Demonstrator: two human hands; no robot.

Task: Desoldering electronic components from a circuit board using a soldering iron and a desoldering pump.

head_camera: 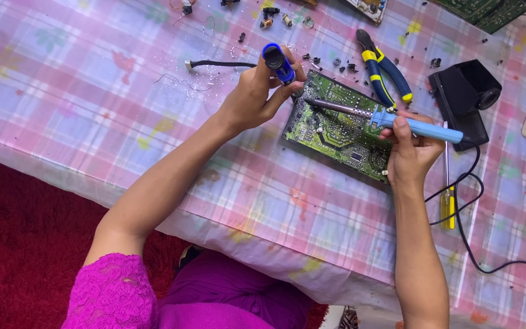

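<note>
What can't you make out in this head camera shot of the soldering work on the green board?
Head view:
- Tip of the light blue soldering iron: too small to tell whether it touches the green circuit board.
- Lower end of the dark blue pump-like tool: hidden by the left hand.
- Second green circuit board: cut off by the top edge.
- Small dark parts scattered on the pink checked tablecloth: too small to identify.

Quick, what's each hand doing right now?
Left hand: closed around a dark blue cylindrical desoldering pump.
Right hand: closed around a light blue-handled soldering iron.
</note>
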